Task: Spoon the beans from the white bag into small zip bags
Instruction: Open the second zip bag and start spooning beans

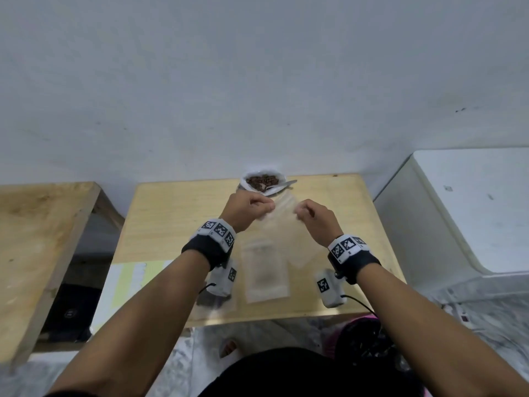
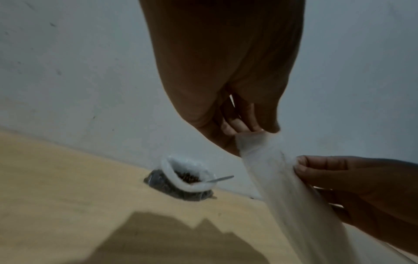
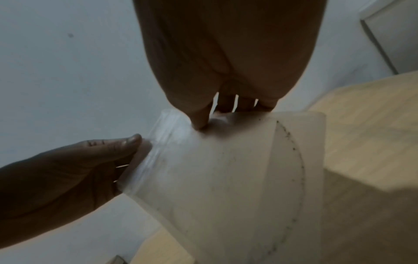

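A white bag (image 1: 262, 182) of dark brown beans stands open at the table's far edge, with a metal spoon (image 1: 283, 185) lying in it; the left wrist view shows the same white bag (image 2: 185, 176) and spoon (image 2: 220, 179). Just in front of it I hold up a small translucent zip bag (image 1: 283, 222) by its top. My left hand (image 1: 253, 209) pinches one top corner and my right hand (image 1: 310, 217) pinches the other. Seen from the wrists, the zip bag (image 2: 278, 178) (image 3: 214, 169) hangs between both hands.
Another empty zip bag (image 1: 266, 272) lies flat on the small wooden table (image 1: 171, 224) below my hands. A second wooden table (image 1: 37, 239) stands to the left and a white appliance (image 1: 472, 207) to the right. A plain wall rises behind.
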`<action>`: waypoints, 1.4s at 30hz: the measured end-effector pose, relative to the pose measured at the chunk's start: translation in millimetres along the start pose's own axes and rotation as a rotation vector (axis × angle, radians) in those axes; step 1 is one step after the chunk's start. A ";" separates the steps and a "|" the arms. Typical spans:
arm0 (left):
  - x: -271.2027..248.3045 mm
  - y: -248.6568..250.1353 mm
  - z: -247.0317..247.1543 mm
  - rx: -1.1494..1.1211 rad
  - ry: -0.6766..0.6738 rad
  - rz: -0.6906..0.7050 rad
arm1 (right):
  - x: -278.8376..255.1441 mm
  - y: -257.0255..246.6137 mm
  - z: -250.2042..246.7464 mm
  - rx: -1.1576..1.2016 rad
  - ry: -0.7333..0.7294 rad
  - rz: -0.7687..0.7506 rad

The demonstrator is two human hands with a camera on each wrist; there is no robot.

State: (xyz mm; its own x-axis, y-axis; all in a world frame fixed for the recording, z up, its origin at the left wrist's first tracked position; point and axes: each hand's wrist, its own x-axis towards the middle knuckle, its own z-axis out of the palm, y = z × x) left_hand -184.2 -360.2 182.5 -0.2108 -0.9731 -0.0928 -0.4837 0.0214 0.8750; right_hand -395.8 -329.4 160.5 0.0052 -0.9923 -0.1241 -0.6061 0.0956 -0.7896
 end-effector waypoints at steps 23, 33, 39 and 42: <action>14.9 53.2 32.2 -0.413 0.213 -0.143 | 33.5 -61.8 -44.0 0.500 0.049 0.008; 41.4 54.5 13.2 0.061 0.363 0.065 | 65.4 -87.4 -44.0 -0.023 0.113 -0.103; 61.7 55.2 -6.5 0.258 0.242 -0.024 | 80.9 -94.4 -47.5 -0.345 0.054 -0.166; 62.4 59.2 -4.5 0.304 0.151 0.096 | 84.7 -100.4 -46.1 -0.421 -0.033 -0.219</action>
State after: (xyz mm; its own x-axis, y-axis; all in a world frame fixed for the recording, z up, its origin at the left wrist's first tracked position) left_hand -222.2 -420.7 230.7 -0.1505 -0.9858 0.0748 -0.7034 0.1600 0.6926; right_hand -371.2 -426.7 257.0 0.1897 -0.9818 -0.0066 -0.8577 -0.1624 -0.4879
